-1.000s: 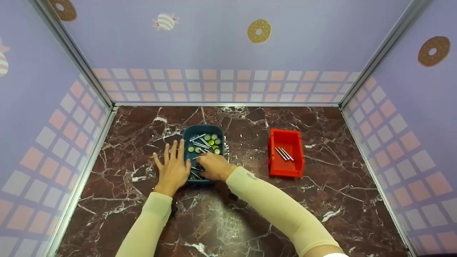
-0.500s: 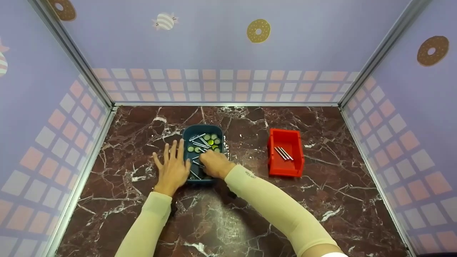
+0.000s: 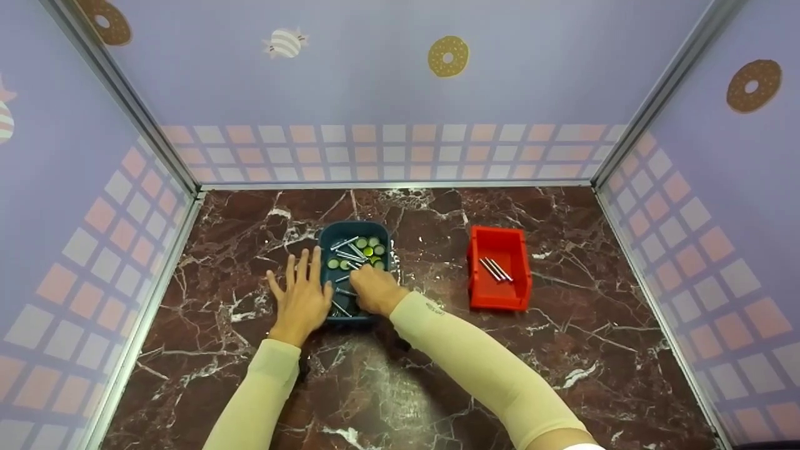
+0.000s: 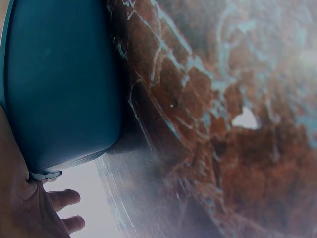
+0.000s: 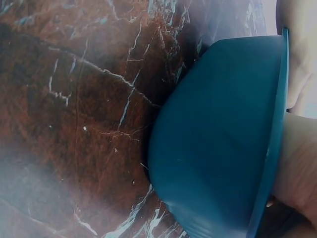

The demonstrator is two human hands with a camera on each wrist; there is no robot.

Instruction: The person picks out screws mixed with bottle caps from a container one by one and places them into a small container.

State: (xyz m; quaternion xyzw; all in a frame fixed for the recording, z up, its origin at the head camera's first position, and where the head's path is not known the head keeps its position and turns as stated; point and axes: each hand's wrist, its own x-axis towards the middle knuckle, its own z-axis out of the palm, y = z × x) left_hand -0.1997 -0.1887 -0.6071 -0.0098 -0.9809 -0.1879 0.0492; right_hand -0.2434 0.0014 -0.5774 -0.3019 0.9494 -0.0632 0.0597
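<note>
Inside the blue bin [image 3: 351, 229], your right hand [image 3: 377, 291] is the nearer to the metal rod [image 3: 345, 292] lying nearly crosswise just left of its fingers, whose grip I cannot tell, while your left hand [image 3: 302, 306], fingers apart, touches the bin's left side.

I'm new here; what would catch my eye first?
Probably the bright red bin, right of centre on the dark marbled tabletop, holding a few silvery rods. To its left is a teal tray with more rods and greenish discs; the right hand reaches into it, while the left hand lies spread at its left side.
</note>
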